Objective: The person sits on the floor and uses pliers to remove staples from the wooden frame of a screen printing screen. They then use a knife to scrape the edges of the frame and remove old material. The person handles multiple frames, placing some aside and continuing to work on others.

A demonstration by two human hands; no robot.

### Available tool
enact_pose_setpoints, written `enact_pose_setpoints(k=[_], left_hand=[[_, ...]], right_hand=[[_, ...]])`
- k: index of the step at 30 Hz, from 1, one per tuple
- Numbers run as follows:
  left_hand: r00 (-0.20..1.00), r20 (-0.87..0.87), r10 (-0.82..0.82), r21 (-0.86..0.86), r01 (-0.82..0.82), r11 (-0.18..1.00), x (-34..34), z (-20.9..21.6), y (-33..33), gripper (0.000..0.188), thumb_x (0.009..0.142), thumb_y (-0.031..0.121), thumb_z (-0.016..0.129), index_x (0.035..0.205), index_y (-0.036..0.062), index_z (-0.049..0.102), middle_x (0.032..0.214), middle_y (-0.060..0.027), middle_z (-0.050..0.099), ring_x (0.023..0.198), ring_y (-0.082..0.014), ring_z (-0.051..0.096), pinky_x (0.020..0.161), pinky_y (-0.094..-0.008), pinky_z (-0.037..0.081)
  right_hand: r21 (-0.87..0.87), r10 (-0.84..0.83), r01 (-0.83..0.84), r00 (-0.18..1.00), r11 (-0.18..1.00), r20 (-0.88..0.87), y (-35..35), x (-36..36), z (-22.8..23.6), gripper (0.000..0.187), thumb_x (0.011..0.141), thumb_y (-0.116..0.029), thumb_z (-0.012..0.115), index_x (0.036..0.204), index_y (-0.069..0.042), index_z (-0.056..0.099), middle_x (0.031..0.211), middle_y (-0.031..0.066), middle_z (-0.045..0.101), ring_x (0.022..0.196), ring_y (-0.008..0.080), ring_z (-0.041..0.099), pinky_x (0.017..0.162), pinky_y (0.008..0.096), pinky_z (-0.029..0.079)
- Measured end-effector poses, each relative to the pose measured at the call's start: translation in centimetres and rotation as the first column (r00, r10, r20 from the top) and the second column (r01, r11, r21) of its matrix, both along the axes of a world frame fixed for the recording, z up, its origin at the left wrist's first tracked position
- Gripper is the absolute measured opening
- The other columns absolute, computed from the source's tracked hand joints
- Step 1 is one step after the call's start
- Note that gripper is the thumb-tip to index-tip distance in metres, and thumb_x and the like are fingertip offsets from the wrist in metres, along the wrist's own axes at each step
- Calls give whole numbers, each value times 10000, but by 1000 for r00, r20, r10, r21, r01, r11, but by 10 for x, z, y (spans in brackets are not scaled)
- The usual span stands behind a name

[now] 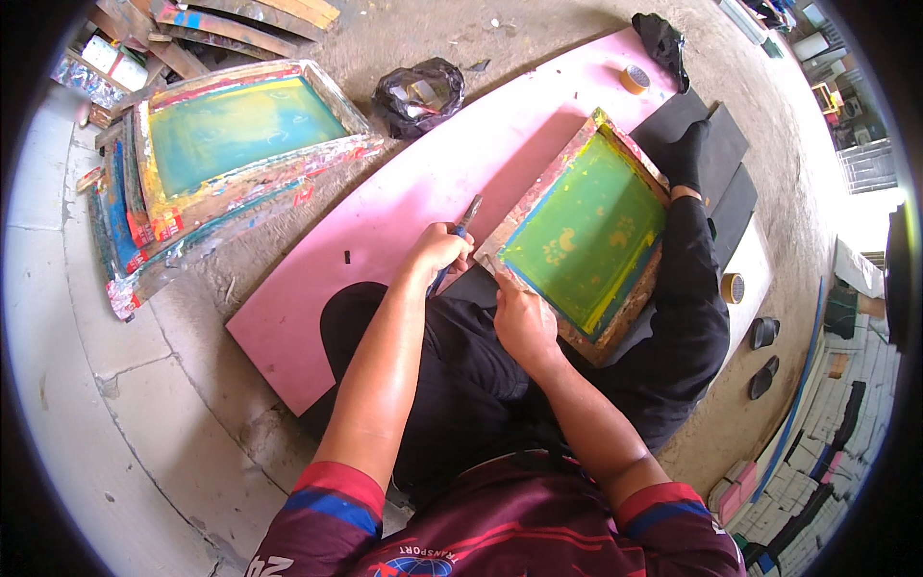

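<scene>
My left hand (440, 250) is closed round a slim tool (471, 213) with a dark blue handle and a grey end pointing up and away; its exact kind is unclear. With closed fingers, my right hand (527, 325) grips the near left corner of a wooden screen-printing frame (586, 236). The frame is tilted and leans against my bent right leg. Its mesh is green with a yellow border and pale flower-like motifs, and paint stains cover the wood. The tool is left of the frame, apart from it.
Beneath lies a long pink board (317, 288). More paint-stained screen frames (245, 125) are stacked at the far left, beside a black plastic bag (418, 96). Tape rolls (635, 79) sit on the board's far end and at right (733, 288). Black sandals (764, 333) rest on the floor.
</scene>
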State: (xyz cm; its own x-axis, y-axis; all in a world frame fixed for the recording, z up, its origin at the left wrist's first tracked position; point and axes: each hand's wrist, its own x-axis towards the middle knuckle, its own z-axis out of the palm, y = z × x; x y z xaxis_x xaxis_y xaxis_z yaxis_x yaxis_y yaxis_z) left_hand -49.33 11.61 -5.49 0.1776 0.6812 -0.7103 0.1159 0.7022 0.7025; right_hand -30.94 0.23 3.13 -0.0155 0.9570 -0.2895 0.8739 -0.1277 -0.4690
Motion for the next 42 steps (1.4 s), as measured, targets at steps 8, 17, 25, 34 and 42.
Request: enact_pose_setpoints(k=[8,17,25,34,42], left_hand=[[998,-52,-24,14,25,1000,3,4,5,190,839,43,673,1021,5,713,774,-80,712,615,-198,694,608,-361,552],[999,-30,-37,-19,36,999,4,3,4,178,840,46,688,1012,4,713,747,-68,702,592,-184,683,578,-343,551],[994,-88,-59,24,62,998,3,0,4,181,878,100,638,1002,-6,716,762,-68,723,601,-172,706,577,-335,578],[994,-85,-66,35,69,997,3,13,0,220,878,87,667,1074,-3,710,756,-79,712,634,-192,707,650,-366,568],[999,-47,6,24,-5,1000,-3,-2,-8,158,903,95,699,1045,32,727,781,-73,708,661,-186,715,622,-356,587]], right_hand=[[-38,-4,5,1000,999,11,2,1,-1,347,1050,-188,611,1373,-123,716,1098,283,768,1028,480,747,914,569,599],[-46,69,-60,971,997,231,-1,-13,-17,358,1046,-198,605,1379,-104,695,963,292,765,908,473,765,833,576,614],[51,33,-30,997,998,-68,-7,10,-43,406,1040,-155,620,1437,-75,649,1177,316,742,1106,480,731,957,574,589],[50,-58,76,951,996,-303,-13,15,-54,370,1012,-63,646,1369,13,706,1379,320,687,1299,468,663,1142,515,499],[-9,82,-83,995,997,-48,-12,16,-45,420,1067,-184,584,1479,-115,623,1265,335,721,1173,551,692,992,599,572]])
